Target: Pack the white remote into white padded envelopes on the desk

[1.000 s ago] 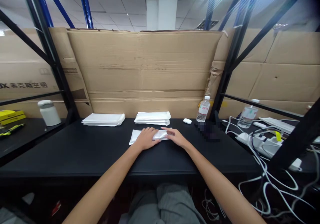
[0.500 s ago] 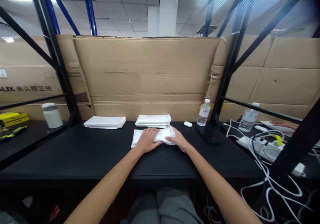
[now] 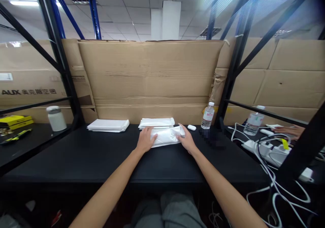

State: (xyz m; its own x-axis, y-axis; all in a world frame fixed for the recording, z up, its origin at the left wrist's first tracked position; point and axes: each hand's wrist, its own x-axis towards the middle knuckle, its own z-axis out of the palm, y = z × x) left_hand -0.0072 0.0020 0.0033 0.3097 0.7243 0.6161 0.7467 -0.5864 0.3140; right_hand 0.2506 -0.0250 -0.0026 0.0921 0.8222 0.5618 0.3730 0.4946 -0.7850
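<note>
Both my hands hold a flat white packet [image 3: 167, 136] just above or on the black table. My left hand [image 3: 145, 139] grips its left end, with the thumb on the front face. My right hand [image 3: 187, 140] grips the right end, thumb in front and fingers behind. The packet's surface looks slightly creased, and what it contains cannot be seen. Right behind it lies a stack of similar white packets [image 3: 156, 122], partly hidden by the held one. A second stack of white packets [image 3: 108, 125] lies further left.
A small white object [image 3: 191, 127] and a water bottle [image 3: 208, 115] stand right of my hands. Cardboard [image 3: 152, 75] walls the table's back. At left is a white flask [image 3: 56, 118]; at right, a power strip [image 3: 269, 153], white cables and another person's hand [image 3: 289, 130].
The packet has been spread out flatter and shifted right between my hands. My left hand has moved to its left end, and my right hand has shifted slightly right.
</note>
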